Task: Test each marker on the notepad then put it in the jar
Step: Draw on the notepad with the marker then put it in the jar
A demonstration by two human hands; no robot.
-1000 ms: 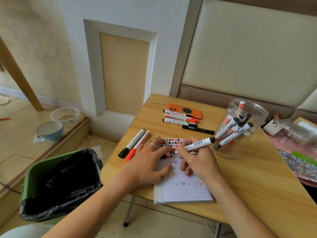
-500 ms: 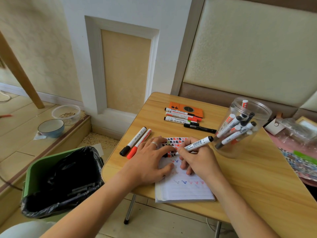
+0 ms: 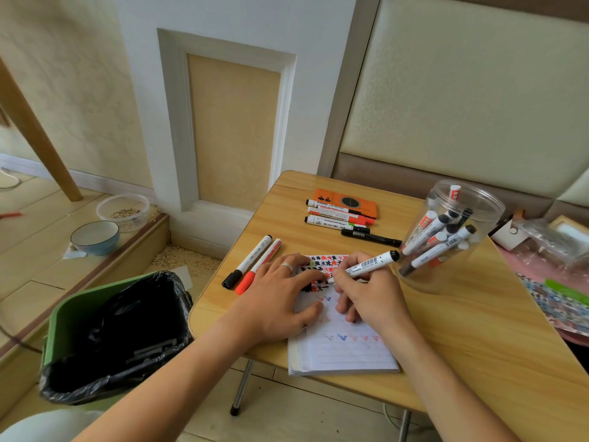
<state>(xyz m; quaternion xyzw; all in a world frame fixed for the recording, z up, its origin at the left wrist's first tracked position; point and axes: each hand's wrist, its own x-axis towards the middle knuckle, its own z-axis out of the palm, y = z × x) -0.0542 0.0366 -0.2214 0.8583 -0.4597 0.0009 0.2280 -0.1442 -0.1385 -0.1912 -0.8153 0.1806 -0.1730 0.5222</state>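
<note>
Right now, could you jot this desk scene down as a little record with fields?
right hand: grips a marker, tip toward the notepad
left hand: rests flat on the notepad
jar: clear, open, holding several markers
loose markers: two left of the notepad, four farther back
page: rows of small coloured ticks
bin: green, black liner, beside the table

My right hand (image 3: 371,293) holds a marker (image 3: 366,266) tip-down on the notepad (image 3: 344,349); my left hand (image 3: 280,298) presses the page flat, jar (image 3: 446,237) to the right.
</note>
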